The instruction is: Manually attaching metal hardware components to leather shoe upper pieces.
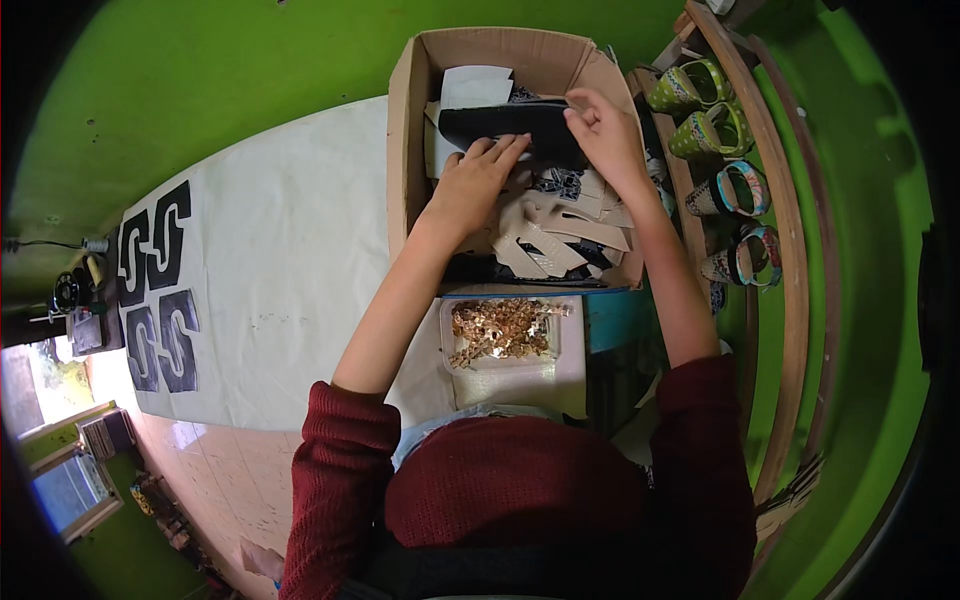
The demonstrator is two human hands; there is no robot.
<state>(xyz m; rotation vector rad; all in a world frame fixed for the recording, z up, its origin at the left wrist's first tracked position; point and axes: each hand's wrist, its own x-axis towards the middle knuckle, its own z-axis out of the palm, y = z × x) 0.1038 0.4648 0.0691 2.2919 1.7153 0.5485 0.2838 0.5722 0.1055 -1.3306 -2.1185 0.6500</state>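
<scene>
- Hands both inside the cardboard box (400, 170), working at a black sheet (480, 122) that sits tilted near its far end, over the scraps.
- Left hand (475, 188) comes in with fingers stretched and slightly spread, fingertips on the black sheet's near part; its thumb is out of sight, so whether it grips or merely presses, I cannot tell.
- Right hand (608, 138) is at the sheet's right end, fingers bent, thumb near the forefinger — whether the edge is caught between them, I cannot make out.
- Behind the sheet, pale pieces (476, 85) peek out, their lower parts covered.
- Nearer, beige strips (550, 235) lie in a jumble over dark material, each partly burying the next; the bottom is hidden.
- Just outside the near wall, a shallow tray (570, 332) carries small gold-coloured bits (505, 328), too tiny to tell apart.
- Off left, curvy black cutouts (165, 235) lie on a pale-covered table (270, 300), which the left forearm partly covers.
- Right side: green sandals (690, 90) on a wooden rack (795, 330), bent by the lens; the lower left window (72, 495) runs into the dark rim.
</scene>
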